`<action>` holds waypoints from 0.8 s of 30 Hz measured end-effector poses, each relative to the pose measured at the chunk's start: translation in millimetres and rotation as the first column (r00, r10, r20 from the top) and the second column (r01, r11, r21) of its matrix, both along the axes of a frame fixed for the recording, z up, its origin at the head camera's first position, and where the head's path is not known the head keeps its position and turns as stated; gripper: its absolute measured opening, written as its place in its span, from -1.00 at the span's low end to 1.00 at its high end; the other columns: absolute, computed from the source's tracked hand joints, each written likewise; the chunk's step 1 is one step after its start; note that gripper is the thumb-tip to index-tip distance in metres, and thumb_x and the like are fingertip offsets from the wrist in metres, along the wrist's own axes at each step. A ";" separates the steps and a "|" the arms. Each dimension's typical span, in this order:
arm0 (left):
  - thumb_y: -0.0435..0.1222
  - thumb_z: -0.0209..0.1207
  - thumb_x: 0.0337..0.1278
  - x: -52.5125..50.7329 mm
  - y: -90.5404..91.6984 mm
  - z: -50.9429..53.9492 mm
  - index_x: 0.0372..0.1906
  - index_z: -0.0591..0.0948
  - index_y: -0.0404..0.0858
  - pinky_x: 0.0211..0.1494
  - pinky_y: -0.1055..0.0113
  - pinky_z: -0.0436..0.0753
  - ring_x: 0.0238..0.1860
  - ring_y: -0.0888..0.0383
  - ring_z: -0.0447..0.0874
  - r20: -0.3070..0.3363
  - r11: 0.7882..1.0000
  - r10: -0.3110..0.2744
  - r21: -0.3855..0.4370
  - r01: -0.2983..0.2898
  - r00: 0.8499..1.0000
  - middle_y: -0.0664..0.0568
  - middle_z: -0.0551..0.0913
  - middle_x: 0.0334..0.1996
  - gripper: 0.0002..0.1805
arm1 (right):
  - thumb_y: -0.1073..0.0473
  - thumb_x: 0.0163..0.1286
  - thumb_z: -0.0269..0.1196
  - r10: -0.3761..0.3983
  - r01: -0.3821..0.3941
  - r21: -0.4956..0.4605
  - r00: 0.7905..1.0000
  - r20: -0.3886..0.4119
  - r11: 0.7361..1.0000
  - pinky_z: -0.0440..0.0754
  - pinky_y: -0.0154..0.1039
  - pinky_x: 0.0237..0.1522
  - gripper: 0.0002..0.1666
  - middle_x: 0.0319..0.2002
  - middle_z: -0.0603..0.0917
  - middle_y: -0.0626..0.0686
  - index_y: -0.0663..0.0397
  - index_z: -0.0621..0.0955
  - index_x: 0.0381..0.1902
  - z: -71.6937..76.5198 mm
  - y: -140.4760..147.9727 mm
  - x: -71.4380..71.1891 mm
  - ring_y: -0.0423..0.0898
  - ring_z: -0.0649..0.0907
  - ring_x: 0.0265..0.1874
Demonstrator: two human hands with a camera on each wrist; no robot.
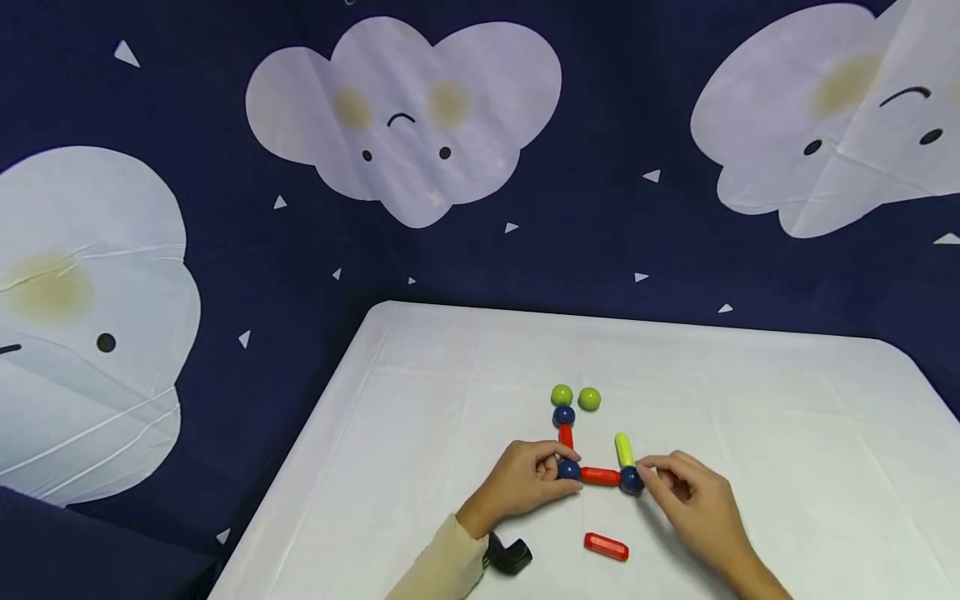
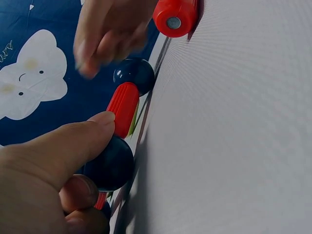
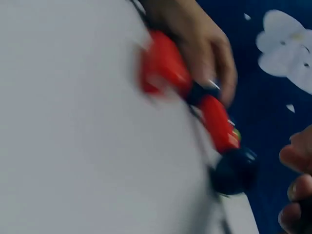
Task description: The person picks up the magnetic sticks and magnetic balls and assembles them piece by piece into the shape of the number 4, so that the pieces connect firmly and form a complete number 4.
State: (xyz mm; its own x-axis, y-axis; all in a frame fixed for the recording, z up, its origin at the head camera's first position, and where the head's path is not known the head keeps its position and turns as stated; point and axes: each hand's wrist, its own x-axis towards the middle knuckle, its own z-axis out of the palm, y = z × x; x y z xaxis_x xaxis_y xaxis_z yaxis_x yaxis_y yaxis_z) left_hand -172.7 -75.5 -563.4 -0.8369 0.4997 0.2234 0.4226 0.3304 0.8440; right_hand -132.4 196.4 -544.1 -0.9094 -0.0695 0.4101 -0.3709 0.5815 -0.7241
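Trouble spot: right end of the magnetic-looking chain.
From where I'm standing, the left hand [image 1: 519, 481] has the corner blue ball [image 1: 569, 470] pinched between thumb and fingers, so that end looks steady. Right hand [image 1: 697, 502] has its fingers loosely curled just beside the right blue ball [image 1: 631, 480], gripping nothing that I can see — so one careless brush could roll that ball off the crosswise red rod [image 1: 600, 477], and the yellow rod [image 1: 624, 449] behind it might drop too. If the left hand twists, the rear red rod [image 1: 566, 435] could swing out of line. Also, the loose red rod [image 1: 607, 547] lies on the table [image 1: 825, 467] in front — its metal tip [image 2: 174, 23] could snap onto the wrong ball if nudged close.
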 end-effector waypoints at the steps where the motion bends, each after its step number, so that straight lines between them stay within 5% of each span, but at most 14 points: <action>1: -0.11 0.49 0.13 -0.2 -0.4 0.5 -0.01 0.74 -0.10 -0.53 0.55 0.35 -0.63 0.49 0.30 0.002 1.000 0.004 -0.002 -0.004 1.000 0.32 0.38 -0.66 -0.65 | 0.27 0.36 0.41 0.035 -0.035 -0.009 0.999 -0.008 0.999 0.40 -0.44 -0.50 -0.85 -0.50 0.53 -0.17 -0.12 0.77 -0.19 1.7 3.7 -14.0 -0.26 0.46 -0.54; 6: -0.12 0.49 0.13 -0.5 -0.7 1.1 -0.01 0.73 -0.10 -0.51 0.56 0.35 -0.63 0.49 0.30 0.000 1.000 0.005 -0.010 -0.005 1.000 0.32 0.38 -0.66 -0.66 | 0.17 0.47 0.33 0.157 -0.158 0.016 0.987 0.031 0.987 0.49 -0.44 -0.28 -0.83 -0.26 0.68 -0.19 -0.07 0.77 -0.03 4.9 13.5 -82.8 -0.23 0.55 -0.32; 9: -0.12 0.48 0.14 2.9 -0.1 -0.3 -0.01 0.73 -0.09 -0.51 0.56 0.34 -0.64 0.50 0.29 0.002 1.000 0.005 -0.009 -0.005 1.000 0.31 0.38 -0.66 -0.67 | 0.09 0.44 0.36 0.233 -0.237 0.083 0.971 0.062 0.968 0.49 -0.38 -0.28 -0.78 -0.19 0.68 -0.19 -0.10 0.76 0.02 -0.1 10.1 -109.4 -0.21 0.55 -0.30; 14: -0.13 0.48 0.14 8.4 1.9 -3.7 -0.01 0.73 -0.09 -0.55 0.55 0.34 -0.66 0.50 0.30 0.046 1.000 -0.016 -0.012 0.016 0.999 0.32 0.39 -0.68 -0.67 | -0.06 0.36 0.43 0.312 -0.334 0.150 0.938 0.152 0.930 0.52 -0.30 -0.24 -0.59 -0.18 0.64 -0.17 -0.12 0.73 0.11 -14.2 1.1 -127.8 -0.19 0.54 -0.26; 24: -0.12 0.48 0.15 -2.1 0.6 1.7 -0.02 0.73 -0.08 -0.55 0.55 0.33 -0.66 0.49 0.29 0.019 1.000 -0.002 -0.006 0.002 1.000 0.31 0.38 -0.68 -0.68 | -0.13 0.27 0.49 0.289 -0.306 0.193 0.951 0.111 0.932 0.44 -0.26 -0.30 -0.50 -0.25 0.58 -0.14 -0.11 0.73 0.12 -12.9 -12.0 -150.6 -0.15 0.48 -0.30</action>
